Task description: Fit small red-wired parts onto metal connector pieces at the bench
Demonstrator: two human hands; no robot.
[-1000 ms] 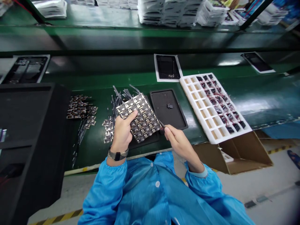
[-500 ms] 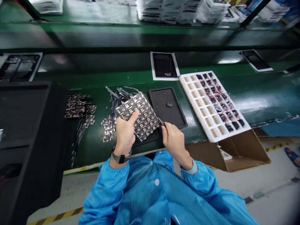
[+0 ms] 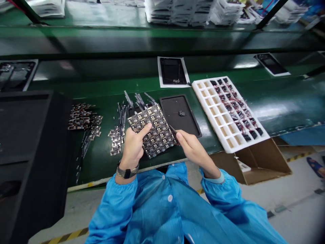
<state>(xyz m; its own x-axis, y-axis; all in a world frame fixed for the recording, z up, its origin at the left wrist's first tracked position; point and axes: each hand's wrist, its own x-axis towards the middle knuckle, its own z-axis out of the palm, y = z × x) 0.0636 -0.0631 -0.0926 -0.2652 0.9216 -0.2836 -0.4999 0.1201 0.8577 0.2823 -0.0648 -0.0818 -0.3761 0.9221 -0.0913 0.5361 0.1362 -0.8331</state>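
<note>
Worktop [image 3: 101, 166]: green, running left to right.
White tray [image 3: 250, 144]: right side, dark parts with red wires in its right-hand columns.
Dark tray [image 3: 182, 125]: centre, just left of white tray.
Panel [image 3: 161, 134]: gridded circuit boards, held above worktop, near-left of dark tray.
Board pile [image 3: 82, 117]: left, well apart from panel.
Left hand [image 3: 133, 144]: pinching panel's left side, thumb on top.
Right hand [image 3: 191, 144]: pinching tool [image 3: 173, 129].
Tool: slim, dark, at panel's right edge; contact cannot be told.
</note>
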